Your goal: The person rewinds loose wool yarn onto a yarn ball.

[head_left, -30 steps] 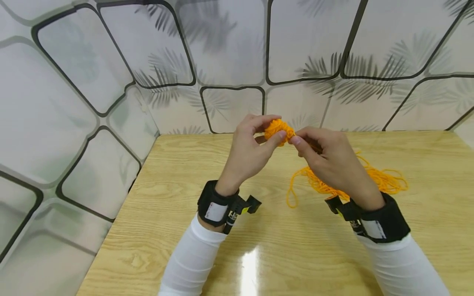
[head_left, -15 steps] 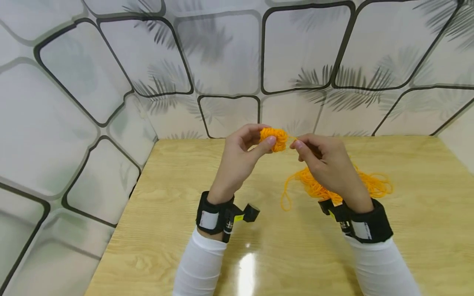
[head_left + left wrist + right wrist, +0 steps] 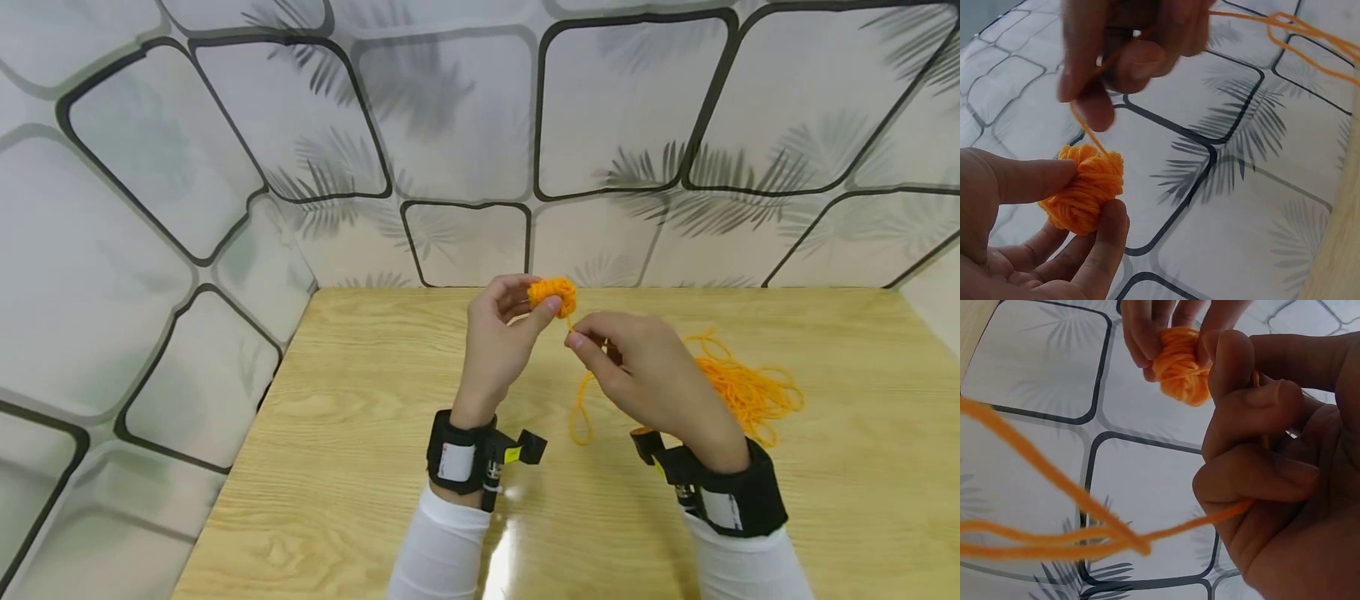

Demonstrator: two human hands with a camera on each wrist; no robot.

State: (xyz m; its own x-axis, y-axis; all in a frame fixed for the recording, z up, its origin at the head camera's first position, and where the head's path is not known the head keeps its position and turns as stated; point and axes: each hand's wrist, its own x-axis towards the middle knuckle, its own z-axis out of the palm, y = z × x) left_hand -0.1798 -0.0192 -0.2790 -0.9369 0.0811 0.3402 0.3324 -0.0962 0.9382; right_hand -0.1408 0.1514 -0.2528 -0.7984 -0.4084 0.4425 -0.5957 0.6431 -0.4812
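Note:
A small ball of orange yarn (image 3: 1088, 190) is held between the thumb and fingers of my left hand (image 3: 498, 350), above the far part of the table. From the ball a short strand of yarn (image 3: 1090, 132) runs to my right hand (image 3: 648, 371), which pinches it between thumb and index finger, just right of and nearer than the ball. In the right wrist view the strand passes through the curled fingers and leaves as a loose tail (image 3: 1204, 520). A loose heap of orange yarn (image 3: 750, 392) lies on the table, partly hidden behind the right hand and wrist.
The wooden table (image 3: 360, 467) ends at a wall (image 3: 465, 117) patterned with dark outlines and palm leaves; another patterned wall stands along the left. A yarn loop (image 3: 580, 421) lies on the table left of the right wrist. Black camera straps (image 3: 459, 458) circle both wrists.
The right hand has moved from the ball's right side to below it, drawing the strand round. The left hand keeps its hold on the ball, which appears slightly lower in view.

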